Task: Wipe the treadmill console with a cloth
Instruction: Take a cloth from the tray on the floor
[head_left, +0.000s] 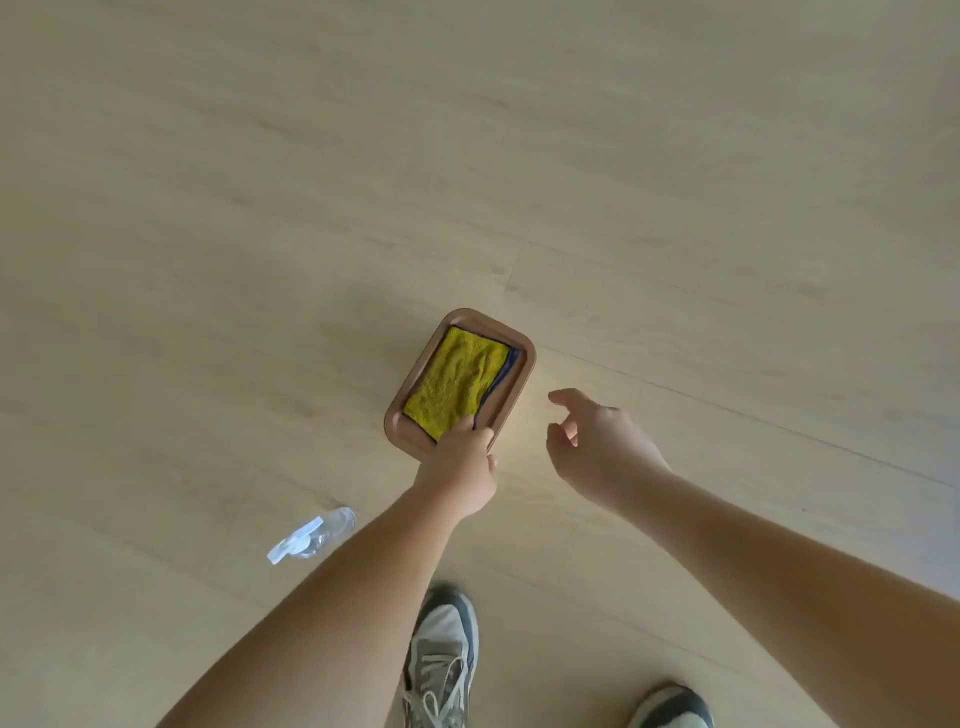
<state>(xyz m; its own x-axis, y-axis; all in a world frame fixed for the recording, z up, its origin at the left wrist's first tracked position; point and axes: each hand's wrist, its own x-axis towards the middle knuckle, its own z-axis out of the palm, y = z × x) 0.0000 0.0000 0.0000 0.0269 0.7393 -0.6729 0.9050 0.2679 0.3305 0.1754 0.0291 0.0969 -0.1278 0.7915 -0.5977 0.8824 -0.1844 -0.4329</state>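
A folded yellow cloth (457, 382) lies in a small brown tray (522, 364) on the pale wooden floor, with a dark blue cloth edge (503, 376) showing under it on the right. My left hand (462, 467) reaches down to the tray's near end, and its fingers pinch the near corner of the yellow cloth. My right hand (597, 447) hovers just right of the tray with fingers loosely spread, holding nothing. The treadmill console is not in view.
A clear spray bottle (311, 535) lies on its side on the floor, left of my left forearm. My two sneakers (441, 660) stand at the bottom of the view. Bare floorboards (467, 156) stretch all around.
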